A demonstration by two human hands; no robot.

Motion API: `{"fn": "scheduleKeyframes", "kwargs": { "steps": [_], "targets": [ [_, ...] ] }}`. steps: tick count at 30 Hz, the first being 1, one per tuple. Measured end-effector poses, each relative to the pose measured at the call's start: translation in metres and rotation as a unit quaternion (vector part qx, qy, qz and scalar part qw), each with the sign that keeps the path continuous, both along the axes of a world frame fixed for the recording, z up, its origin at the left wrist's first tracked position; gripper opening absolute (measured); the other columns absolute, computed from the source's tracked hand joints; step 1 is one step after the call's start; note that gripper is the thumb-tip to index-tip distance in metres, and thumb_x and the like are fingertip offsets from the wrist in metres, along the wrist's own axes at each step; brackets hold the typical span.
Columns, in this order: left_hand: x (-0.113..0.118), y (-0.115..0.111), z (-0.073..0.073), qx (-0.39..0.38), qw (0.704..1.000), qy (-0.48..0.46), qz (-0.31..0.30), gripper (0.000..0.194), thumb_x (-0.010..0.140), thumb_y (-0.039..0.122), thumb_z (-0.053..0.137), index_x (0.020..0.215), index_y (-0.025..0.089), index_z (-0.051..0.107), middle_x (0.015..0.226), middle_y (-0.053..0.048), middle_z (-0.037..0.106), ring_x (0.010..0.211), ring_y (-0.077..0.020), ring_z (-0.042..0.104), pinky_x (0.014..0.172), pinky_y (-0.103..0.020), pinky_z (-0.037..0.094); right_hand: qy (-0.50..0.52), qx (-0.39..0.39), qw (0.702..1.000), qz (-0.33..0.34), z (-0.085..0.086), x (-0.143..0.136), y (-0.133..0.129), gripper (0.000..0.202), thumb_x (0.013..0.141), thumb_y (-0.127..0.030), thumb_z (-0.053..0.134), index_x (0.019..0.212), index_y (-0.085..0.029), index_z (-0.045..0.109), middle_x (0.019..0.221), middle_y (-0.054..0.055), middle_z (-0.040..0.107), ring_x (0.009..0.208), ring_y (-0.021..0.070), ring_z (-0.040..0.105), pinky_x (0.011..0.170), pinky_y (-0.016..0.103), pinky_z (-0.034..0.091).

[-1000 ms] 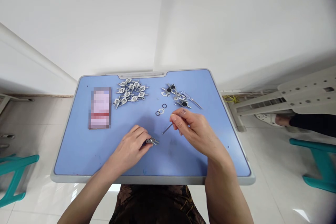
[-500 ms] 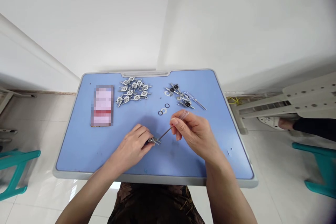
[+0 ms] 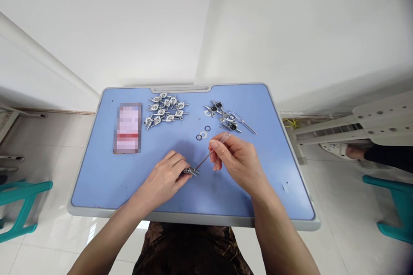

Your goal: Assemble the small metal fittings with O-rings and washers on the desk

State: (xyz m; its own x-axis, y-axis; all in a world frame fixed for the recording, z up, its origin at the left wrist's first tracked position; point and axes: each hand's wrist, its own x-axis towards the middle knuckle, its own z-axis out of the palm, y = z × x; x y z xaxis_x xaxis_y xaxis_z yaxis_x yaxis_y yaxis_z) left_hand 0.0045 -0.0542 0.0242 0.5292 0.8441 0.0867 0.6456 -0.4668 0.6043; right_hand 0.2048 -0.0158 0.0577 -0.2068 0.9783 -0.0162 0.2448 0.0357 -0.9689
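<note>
The screwdriver (image 3: 204, 160) had just been brought onto the work: its tip reached the small metal valve fitting (image 3: 192, 172), where a second earlier it had stood clear, just beyond the fitting's right end. That put tool and part together, so the work appeared to have passed from lining up to working on the fitting itself. Whether the tip sat in a screw, in a hole or only against the surface was too small to tell.

The left hand (image 3: 167, 173) was closed on the fitting, pinching it low over the near half of the table (image 3: 145, 197), its tube stubs pointing right. The right hand (image 3: 238, 161) gripped the screwdriver near its clear handle between thumb and fingers, the shaft slanting down to the left. The two hands were apart, bridged only by the tool.

Against the earlier frame, the right hand had come slightly left while the left hand held its place; the small shift of everything else looked like head movement. The two black O-rings (image 3: 207, 128) and the flat gasket (image 3: 204, 134) lay beyond the hands as before. So did the cluster of fittings (image 3: 170, 118) at far left, and the fittings with black discs (image 3: 233, 127) beside a spare screwdriver (image 3: 248, 125) at far right.
</note>
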Motion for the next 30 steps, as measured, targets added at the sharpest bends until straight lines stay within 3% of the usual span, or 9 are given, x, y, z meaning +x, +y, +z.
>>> {"fn": "scheduleKeyframes", "kwargs": {
  "steps": [11,17,30],
  "targets": [
    [-0.001,0.001,-0.002,0.019,1.000,-0.010,-0.003,0.003,0.090,0.020,0.056,0.090,0.017,0.058,0.089,-0.005,0.062,0.086,-0.0190,0.052,0.074,-0.033,0.048,0.115,-0.147,0.979,-0.085,-0.013,-0.003,0.021,0.045,0.075,-0.059,0.065,0.066,-0.017,0.054,0.044,-0.005,0.053,0.030,0.0079,0.047,0.033,0.023,0.048],
    [-0.001,0.004,-0.004,0.032,0.999,-0.001,-0.008,0.004,0.089,0.021,0.058,0.088,0.017,0.057,0.089,-0.005,0.061,0.086,-0.0196,0.052,0.075,-0.033,0.047,0.126,-0.158,0.976,-0.080,-0.017,-0.003,0.027,0.049,0.069,-0.063,0.068,0.064,-0.017,0.054,0.042,-0.005,0.053,0.029,0.0072,0.044,0.032,0.023,0.050],
    [0.002,0.008,-0.008,0.053,0.998,0.006,-0.015,0.007,0.089,0.022,0.058,0.085,0.016,0.056,0.086,-0.004,0.059,0.084,-0.0196,0.051,0.075,-0.032,0.046,0.105,-0.170,0.978,-0.056,-0.024,-0.007,0.029,0.048,0.068,-0.063,0.069,0.064,-0.017,0.054,0.043,-0.004,0.054,0.029,0.0069,0.044,0.032,0.023,0.050]
  ]
}}
